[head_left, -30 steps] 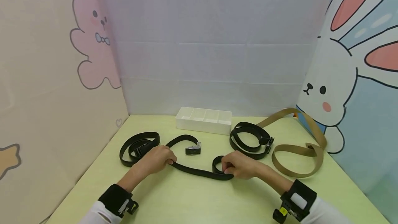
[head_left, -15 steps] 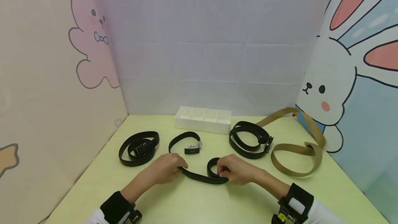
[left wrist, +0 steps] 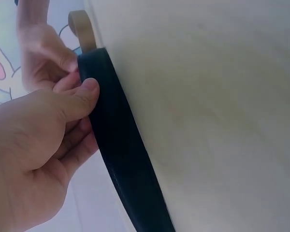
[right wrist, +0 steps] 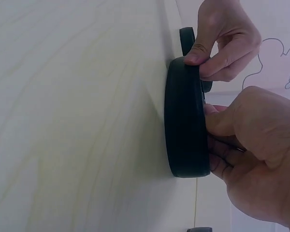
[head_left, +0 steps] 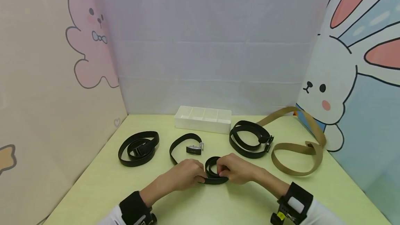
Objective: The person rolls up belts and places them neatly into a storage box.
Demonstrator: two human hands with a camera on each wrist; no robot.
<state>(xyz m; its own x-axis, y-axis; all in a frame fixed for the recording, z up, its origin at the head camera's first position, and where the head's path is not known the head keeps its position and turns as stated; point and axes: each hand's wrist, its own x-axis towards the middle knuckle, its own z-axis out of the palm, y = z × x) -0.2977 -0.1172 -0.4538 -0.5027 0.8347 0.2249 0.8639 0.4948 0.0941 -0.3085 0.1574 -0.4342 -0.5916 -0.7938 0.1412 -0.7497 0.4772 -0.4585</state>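
Since the earlier frames, your left hand [head_left: 186,175] has slid right along the belt [head_left: 215,181] and now sits near your right hand [head_left: 235,169]; the rolled part and your right hand have shifted a little left. Left grip: clamped, thumb on the near face of the strap, fingers behind it, per the left wrist view. Right grip: clamped too, fingers curled at the right side of the small coil; exact fingertip contact partly hidden behind the strap. Belt is on the table [head_left: 200,204] in front of you, strap on edge, coil standing between your hands. Rest of it passes behind your left hand, then arcs up and round to the silver-and-black buckle [head_left: 193,150], which lies on the table beyond your hands. Around you: a coiled black belt with buckle [head_left: 142,149] off to the left, a second black coil [head_left: 263,139] on the right, tan strap [head_left: 317,130] looped loosely beside and behind that one, white compartment box [head_left: 201,125] at the back, near the second coil. You've got black bands on both wrists.
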